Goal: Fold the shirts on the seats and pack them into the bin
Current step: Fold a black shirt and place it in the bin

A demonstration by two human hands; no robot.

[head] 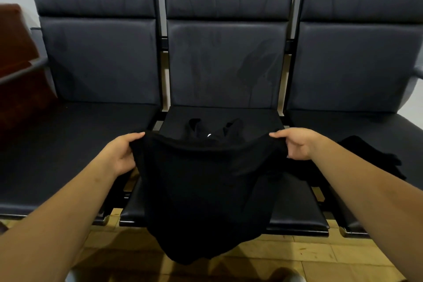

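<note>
I take the middle seat (295,210) as my landmark. The shirt (206,190) is over it, and both grips are closed on one edge of the cloth. The left grip (124,152) pinches that edge above the seat's left side, with thumb on top and fingers curled under. The right grip (297,144) pinches it the same way above the right side. The held edge runs across the seat from side to side, sagging a little in the middle. The cloth hangs from it toward me, over the seat's front lip and down toward the floor (297,252). Beyond the held edge, a bunched dark part with a small white mark (209,135) lies on the seat near its back. I judge it belongs to the same shirt, though black on black leaves me unsure. If so, the long axis runs from the seat's back to its front, square to the line between my grips, and neither grip is nearer the cloth than the other. Any fold from here would carry the held edge along that axis, with both grips moving level. A second dark garment (375,158) lies on the seat to the right of the middle seat. I cannot see the bin.
</note>
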